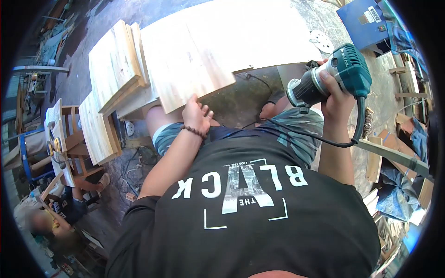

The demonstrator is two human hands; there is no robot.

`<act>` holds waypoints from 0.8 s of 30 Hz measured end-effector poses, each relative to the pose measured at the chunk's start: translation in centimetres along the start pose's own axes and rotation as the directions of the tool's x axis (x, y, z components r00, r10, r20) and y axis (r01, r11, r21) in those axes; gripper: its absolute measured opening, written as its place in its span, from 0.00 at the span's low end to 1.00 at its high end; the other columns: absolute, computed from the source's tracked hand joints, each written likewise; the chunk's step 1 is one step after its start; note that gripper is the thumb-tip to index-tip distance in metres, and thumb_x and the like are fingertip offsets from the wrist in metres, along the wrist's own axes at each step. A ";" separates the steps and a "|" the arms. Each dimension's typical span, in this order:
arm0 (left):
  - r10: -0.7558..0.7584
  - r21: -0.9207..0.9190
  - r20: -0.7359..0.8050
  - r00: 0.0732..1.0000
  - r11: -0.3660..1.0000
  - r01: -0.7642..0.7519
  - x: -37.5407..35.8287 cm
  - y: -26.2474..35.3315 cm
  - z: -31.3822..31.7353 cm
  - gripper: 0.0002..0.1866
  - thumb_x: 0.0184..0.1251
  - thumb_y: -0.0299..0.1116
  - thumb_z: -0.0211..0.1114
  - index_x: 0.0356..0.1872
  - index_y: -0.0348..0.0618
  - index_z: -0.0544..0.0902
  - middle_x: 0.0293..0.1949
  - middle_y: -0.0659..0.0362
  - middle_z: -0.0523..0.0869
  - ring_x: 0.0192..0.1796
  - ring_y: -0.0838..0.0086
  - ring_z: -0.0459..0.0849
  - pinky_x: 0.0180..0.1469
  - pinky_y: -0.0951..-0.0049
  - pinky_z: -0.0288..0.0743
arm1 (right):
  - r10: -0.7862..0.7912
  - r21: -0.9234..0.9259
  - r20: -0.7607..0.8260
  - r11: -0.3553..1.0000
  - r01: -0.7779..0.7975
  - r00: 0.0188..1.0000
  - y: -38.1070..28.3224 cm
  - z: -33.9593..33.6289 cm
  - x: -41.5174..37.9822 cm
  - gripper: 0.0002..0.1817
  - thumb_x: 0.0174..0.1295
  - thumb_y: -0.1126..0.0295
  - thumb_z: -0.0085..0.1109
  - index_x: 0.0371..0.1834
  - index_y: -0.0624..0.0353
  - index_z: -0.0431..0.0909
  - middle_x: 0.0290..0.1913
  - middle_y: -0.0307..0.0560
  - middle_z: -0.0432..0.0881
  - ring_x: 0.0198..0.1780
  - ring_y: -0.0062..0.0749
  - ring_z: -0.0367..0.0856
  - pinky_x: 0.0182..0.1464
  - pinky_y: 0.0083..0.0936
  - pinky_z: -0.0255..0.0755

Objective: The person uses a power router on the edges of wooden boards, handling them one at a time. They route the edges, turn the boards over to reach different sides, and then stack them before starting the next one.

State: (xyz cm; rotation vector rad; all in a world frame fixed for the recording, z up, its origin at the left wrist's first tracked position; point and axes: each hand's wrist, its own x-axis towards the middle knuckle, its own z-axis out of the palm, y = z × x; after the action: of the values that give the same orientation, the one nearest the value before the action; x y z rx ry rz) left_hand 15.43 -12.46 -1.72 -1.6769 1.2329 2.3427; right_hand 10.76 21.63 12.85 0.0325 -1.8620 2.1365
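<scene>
Teal and silver, the router [347, 68] sits in your right hand [335, 92], which is wrapped around its body and lifts it just off the near right corner of the pale work surface [264, 37]. Its round base points left, toward your side of that near edge. Your left hand [198, 115] is well apart from the right, loosely curled with the fingers slightly spread; one digit reaches the near edge of the wooden panel [185, 65], and you cannot tell from here how firmly it presses. That panel lies toward the left of the surface, its near right corner jutting out over the gap in front of your lap. Past the left edge, stacked boards [113, 69] crowd your left side, so the room there is tight. On the right, concrete floor [327, 18] runs between the surface's right edge and the blue box [364, 23], with a perforated disc [321, 41] just beside that edge. From the router, the black cord [340, 144] loops below your right wrist and back across your lap.
</scene>
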 end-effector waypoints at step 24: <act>0.644 0.768 0.631 0.433 -0.435 -0.470 9.9 12.9 4.7 0.61 0.57 0.78 0.68 0.82 0.41 0.64 0.73 0.21 0.65 0.77 0.34 0.68 0.78 0.52 0.66 | -0.306 -0.350 0.386 0.824 0.445 0.870 10.8 8.4 4.3 0.18 0.49 0.60 0.83 0.36 0.58 0.88 0.34 0.40 0.89 0.35 0.34 0.87 0.43 0.32 0.80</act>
State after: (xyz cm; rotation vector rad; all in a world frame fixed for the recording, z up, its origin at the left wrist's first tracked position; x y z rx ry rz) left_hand 1.91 -22.73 -1.57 -0.3954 3.2296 0.3299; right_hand 2.53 13.24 4.68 0.6308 -2.2373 1.4785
